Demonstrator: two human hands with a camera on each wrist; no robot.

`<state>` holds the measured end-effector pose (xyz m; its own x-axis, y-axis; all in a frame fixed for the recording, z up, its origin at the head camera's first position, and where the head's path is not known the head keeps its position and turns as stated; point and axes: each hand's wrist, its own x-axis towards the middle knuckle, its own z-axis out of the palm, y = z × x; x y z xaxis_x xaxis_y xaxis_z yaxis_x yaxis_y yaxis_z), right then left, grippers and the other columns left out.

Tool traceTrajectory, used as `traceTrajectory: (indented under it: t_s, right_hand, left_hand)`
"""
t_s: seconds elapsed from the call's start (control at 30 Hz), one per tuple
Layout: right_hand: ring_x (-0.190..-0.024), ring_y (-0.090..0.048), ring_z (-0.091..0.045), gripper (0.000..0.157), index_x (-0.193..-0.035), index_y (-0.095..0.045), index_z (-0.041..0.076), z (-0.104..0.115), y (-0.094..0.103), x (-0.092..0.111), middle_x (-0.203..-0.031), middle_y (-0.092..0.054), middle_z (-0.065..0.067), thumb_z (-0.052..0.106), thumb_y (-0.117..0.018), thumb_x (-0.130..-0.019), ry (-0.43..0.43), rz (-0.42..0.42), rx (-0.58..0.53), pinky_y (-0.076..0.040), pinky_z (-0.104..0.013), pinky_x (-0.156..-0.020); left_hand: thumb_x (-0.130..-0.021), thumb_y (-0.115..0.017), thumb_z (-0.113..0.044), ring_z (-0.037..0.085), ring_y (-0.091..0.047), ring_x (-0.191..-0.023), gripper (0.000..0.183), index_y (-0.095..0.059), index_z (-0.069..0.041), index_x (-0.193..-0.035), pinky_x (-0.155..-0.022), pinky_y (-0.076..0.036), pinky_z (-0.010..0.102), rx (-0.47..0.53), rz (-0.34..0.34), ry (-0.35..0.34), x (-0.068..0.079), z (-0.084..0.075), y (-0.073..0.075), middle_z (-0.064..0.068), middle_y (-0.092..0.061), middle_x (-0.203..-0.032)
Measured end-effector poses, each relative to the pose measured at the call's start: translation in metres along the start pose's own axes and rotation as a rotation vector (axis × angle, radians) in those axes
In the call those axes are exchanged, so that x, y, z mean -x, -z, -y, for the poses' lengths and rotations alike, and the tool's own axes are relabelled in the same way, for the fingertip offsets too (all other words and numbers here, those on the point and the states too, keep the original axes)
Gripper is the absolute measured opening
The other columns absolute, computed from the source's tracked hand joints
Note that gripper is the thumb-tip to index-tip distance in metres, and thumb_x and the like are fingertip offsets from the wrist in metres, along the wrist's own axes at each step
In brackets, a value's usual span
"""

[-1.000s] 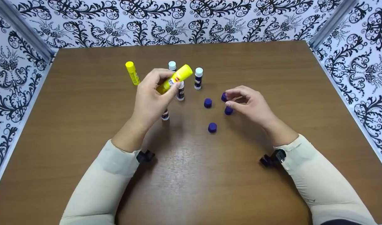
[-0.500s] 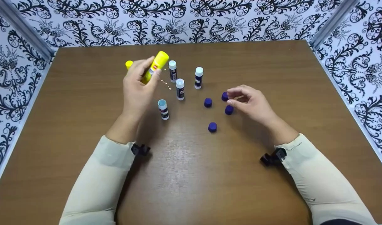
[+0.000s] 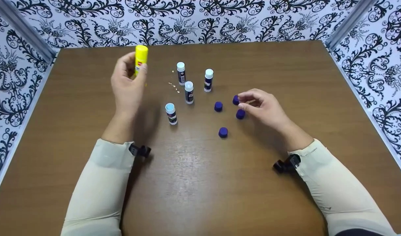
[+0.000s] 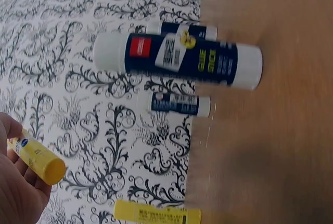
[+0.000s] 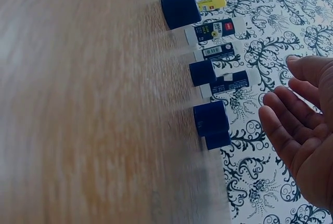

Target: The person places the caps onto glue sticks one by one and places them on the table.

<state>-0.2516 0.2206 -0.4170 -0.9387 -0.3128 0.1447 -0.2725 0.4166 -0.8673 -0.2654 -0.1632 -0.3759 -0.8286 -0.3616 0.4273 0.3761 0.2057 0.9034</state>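
My left hand (image 3: 125, 87) grips a yellow glue stick (image 3: 141, 53) between thumb and fingers, held upright above the table's back left. A second yellow glue stick (image 4: 156, 213) stands on the table, mostly hidden behind that hand in the head view. My right hand (image 3: 266, 108) hovers over the right of the table, fingers loosely bent with nothing in them. By its fingertips are two dark blue caps, a far cap (image 3: 235, 100) and a near cap (image 3: 240, 114). Two more lie further left, one cap (image 3: 218, 106) behind and another cap (image 3: 223, 132) in front.
Several uncapped dark blue and white glue sticks stand mid-table, including a front glue stick (image 3: 171, 114), a middle one (image 3: 189, 93) and a right one (image 3: 208, 80). Small pale crumbs (image 3: 174, 87) lie beside them. Patterned walls (image 3: 200, 23) enclose the back and sides.
My left hand has carried the yellow glue stick left and away from me, turning it from slanted to upright. My right hand has stayed almost still.
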Motion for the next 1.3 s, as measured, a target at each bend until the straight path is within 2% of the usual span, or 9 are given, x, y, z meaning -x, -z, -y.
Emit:
traceTrajectory:
  t_s: [0.2,0.4,0.63,0.8,0.93,1.07,1.3]
  right_hand:
    - [-0.098,-0.067,-0.007,0.029,-0.121,-0.072,-0.003,-0.002,0.001,-0.001,-0.117,-0.072,-0.015,0.011,-0.075,-0.096,0.003,-0.003,0.003,-0.055,-0.016,-0.083]
    - [-0.099,-0.067,-0.006,0.028,-0.121,-0.072,-0.003,-0.003,0.001,0.0,-0.116,-0.073,-0.012,0.011,-0.074,-0.096,0.008,-0.002,0.008,-0.054,-0.016,-0.084]
    - [-0.099,-0.067,-0.006,0.029,-0.122,-0.072,-0.003,-0.005,0.001,0.0,-0.118,-0.073,-0.013,0.012,-0.074,-0.097,0.0,0.005,0.01,-0.054,-0.016,-0.085]
    - [-0.099,-0.067,-0.006,0.029,-0.122,-0.072,-0.003,-0.007,0.001,0.001,-0.118,-0.072,-0.014,0.011,-0.074,-0.097,-0.005,0.001,0.002,-0.054,-0.016,-0.085]
    - [-0.1,-0.067,-0.007,0.029,-0.122,-0.072,-0.003,-0.006,0.0,0.001,-0.118,-0.073,-0.014,0.012,-0.074,-0.097,-0.01,-0.001,0.005,-0.054,-0.017,-0.086]
    - [-0.1,-0.067,-0.007,0.029,-0.122,-0.072,-0.002,-0.005,0.0,0.001,-0.119,-0.073,-0.013,0.013,-0.074,-0.097,-0.017,0.001,0.011,-0.054,-0.018,-0.086]
    - [-0.1,-0.067,-0.008,0.029,-0.122,-0.072,-0.003,-0.006,-0.002,0.0,-0.119,-0.072,-0.014,0.01,-0.074,-0.097,-0.006,0.006,-0.021,-0.055,-0.019,-0.086]
  left_hand:
    - [-0.096,-0.072,-0.008,0.018,-0.062,-0.1,0.042,-0.064,-0.003,-0.136,-0.095,-0.053,0.025,0.015,-0.053,0.089,-0.013,0.01,0.008,0.011,-0.066,-0.12]
    - [-0.095,-0.071,-0.006,0.022,-0.064,-0.104,0.037,-0.066,-0.003,-0.131,-0.098,-0.054,0.027,0.079,-0.097,0.147,-0.023,0.025,0.017,0.01,-0.066,-0.117]
    - [-0.093,-0.074,-0.007,0.02,-0.062,-0.106,0.036,-0.068,-0.005,-0.129,-0.102,-0.052,0.027,0.071,-0.132,0.209,-0.033,0.043,0.027,0.009,-0.068,-0.117]
    - [-0.093,-0.076,-0.008,0.018,-0.061,-0.107,0.039,-0.068,-0.007,-0.131,-0.101,-0.052,0.025,0.056,-0.142,0.277,-0.038,0.054,0.032,0.007,-0.068,-0.118]
    - [-0.094,-0.077,-0.012,0.018,-0.062,-0.112,0.041,-0.068,-0.01,-0.134,-0.104,-0.053,0.025,0.005,-0.134,0.335,-0.04,0.061,0.036,0.009,-0.068,-0.124]
    - [-0.094,-0.076,-0.012,0.017,-0.063,-0.113,0.042,-0.068,-0.01,-0.135,-0.104,-0.053,0.025,-0.032,-0.124,0.365,-0.043,0.066,0.039,0.011,-0.069,-0.129]
    - [-0.095,-0.075,-0.01,0.014,-0.062,-0.109,0.039,-0.068,-0.008,-0.133,-0.101,-0.053,0.024,-0.084,-0.107,0.393,-0.046,0.073,0.04,0.007,-0.069,-0.122]
